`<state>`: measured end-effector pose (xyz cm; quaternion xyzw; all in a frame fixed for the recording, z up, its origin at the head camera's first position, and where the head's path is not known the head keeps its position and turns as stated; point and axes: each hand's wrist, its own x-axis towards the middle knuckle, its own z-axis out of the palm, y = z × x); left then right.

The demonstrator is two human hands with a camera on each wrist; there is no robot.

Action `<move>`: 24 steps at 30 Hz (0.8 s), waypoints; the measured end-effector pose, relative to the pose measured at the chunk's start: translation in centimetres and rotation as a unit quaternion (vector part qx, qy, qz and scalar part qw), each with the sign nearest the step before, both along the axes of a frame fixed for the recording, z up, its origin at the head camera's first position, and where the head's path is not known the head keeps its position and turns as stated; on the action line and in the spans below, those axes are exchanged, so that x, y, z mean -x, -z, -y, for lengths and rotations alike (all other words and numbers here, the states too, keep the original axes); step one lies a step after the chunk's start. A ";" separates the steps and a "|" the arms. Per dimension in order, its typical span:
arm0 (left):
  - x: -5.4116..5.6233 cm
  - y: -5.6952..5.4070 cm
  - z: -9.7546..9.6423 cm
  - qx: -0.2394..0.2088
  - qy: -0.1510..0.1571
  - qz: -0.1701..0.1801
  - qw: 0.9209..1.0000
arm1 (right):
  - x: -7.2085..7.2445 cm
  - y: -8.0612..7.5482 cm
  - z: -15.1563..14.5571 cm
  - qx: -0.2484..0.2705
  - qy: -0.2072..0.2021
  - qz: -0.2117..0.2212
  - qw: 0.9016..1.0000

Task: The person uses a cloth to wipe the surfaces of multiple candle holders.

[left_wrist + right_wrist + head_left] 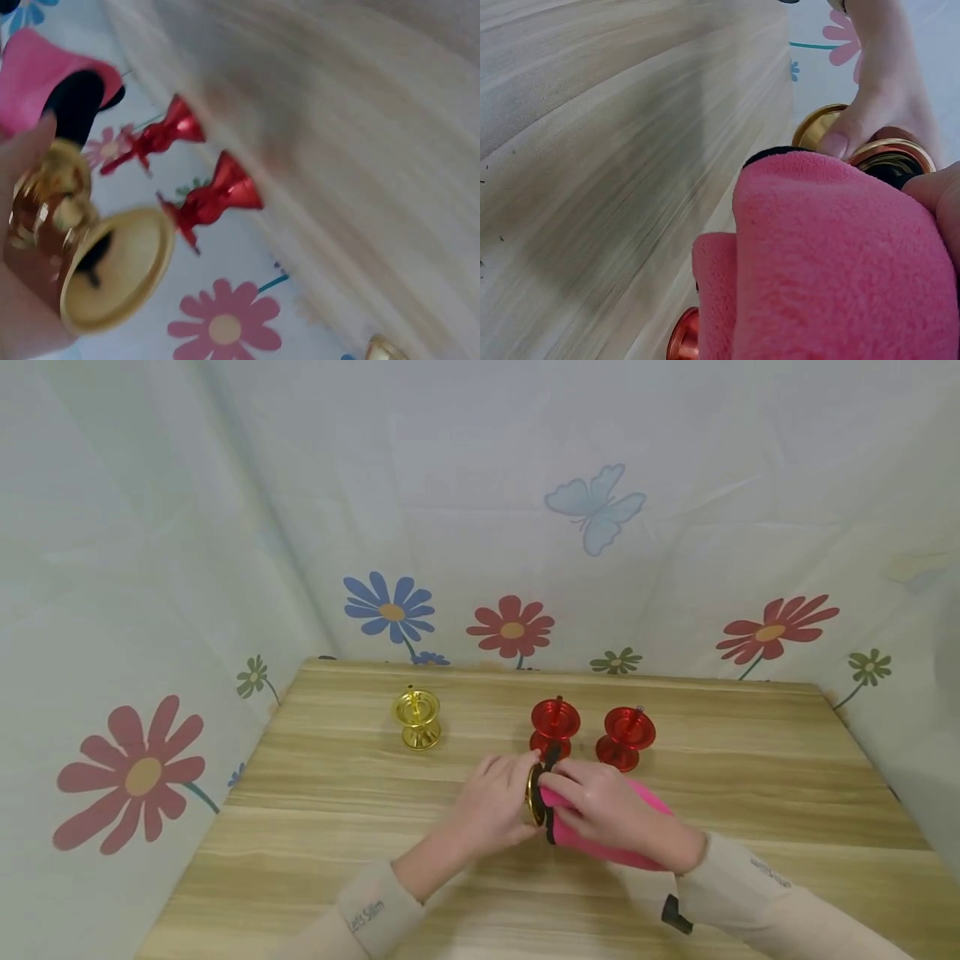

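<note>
My left hand (pixel 487 802) grips a small gold candle holder (pixel 124 270) round its waist, tipped on its side above the table. Its hollow base faces the left wrist camera. In my right hand (pixel 607 806) is a folded pink cloth (pixel 840 247) with a black edge, pinched against the holder's cup. The right wrist view shows the dark part of the cloth inside the cup rim; the fingertips there are partly hidden. Two red candle holders (pixel 555 720) (pixel 628 731) stand upright just beyond the hands.
Another gold candle holder (pixel 416 710) stands upright at the back left of the wood-grain table (pixel 337 810). Behind the table hangs a white curtain (pixel 450 510) printed with flowers and a butterfly. A black strap end (pixel 677 914) hangs by the right sleeve.
</note>
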<state>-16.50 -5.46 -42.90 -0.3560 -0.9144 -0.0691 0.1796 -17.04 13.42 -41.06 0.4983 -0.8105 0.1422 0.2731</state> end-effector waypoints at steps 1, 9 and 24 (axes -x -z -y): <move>-0.1 -0.1 0.1 -0.002 0.001 0.017 1.000 | 0.0 0.0 0.0 -0.007 0.000 -0.005 1.000; 0.7 -2.4 1.1 -0.061 0.038 0.268 0.961 | -0.4 -0.9 0.1 -0.057 -0.015 -0.043 0.997; 0.1 -1.3 0.6 -0.062 0.019 0.060 0.996 | -0.3 -1.5 -0.2 -0.037 -0.015 -0.013 0.999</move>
